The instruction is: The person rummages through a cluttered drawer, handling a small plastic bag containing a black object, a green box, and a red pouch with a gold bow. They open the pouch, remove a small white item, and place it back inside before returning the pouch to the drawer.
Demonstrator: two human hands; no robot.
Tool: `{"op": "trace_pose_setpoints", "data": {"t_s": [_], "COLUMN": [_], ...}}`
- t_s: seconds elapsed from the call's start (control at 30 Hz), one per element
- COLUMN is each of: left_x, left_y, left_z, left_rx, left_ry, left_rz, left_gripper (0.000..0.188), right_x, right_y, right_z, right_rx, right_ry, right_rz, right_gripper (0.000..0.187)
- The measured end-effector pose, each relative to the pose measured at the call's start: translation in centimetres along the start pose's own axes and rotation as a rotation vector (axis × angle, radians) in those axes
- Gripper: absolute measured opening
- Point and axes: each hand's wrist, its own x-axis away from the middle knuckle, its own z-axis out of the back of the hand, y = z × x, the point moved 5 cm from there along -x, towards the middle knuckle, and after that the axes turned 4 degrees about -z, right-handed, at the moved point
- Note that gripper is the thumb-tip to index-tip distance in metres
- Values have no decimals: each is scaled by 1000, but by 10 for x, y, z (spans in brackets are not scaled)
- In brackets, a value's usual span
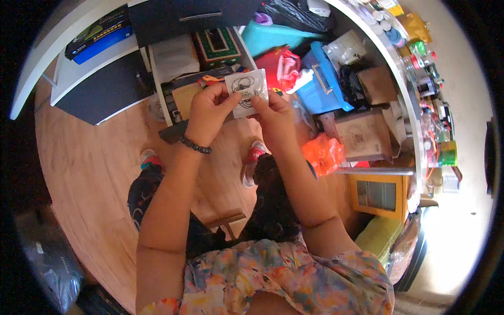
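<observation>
Between both hands I hold a small flat white packet (245,84) with dark looped outlines on its face, perhaps coiled cords or rings seen through it. My left hand (210,107) pinches its left edge with thumb and fingers. My right hand (273,113) grips its lower right edge, thumb across the front. A dark beaded bracelet circles my left wrist. Right behind and below the packet is a pulled-out drawer (167,102), holding a green patterned box (218,48), pale papers and other mixed items. The packet hides part of its contents.
Right of the drawer, a shelf holds a blue bin (323,79), red bags (278,68), an orange plastic bag (323,154) and a cardboard box (365,135). Bottles and jars line the white edge at far right. A dark cabinet (102,86) stands left. My feet rest on the wooden floor.
</observation>
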Motion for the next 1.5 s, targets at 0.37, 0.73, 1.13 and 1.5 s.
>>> {"op": "trace_pose_setpoints", "data": {"t_s": [0.37,0.73,1.13,1.5], "left_x": [23,38,45,50], "left_y": [-4,-10,-11,2], "left_z": [-34,-56,-51,-42], "left_rx": [-16,88,-29,125], "left_ry": [-247,-287,-251,-245], "left_rz": [3,64,-87,-60], "left_gripper": [26,17,15,15], "right_x": [43,64,77,83], "right_y": [4,-4,-5,-12], "right_z": [25,39,34,11], "right_rx": [54,89,185,194], "right_ry": [138,165,170,135], "right_rz": [128,113,66,170], "right_gripper": [12,15,17,21]}}
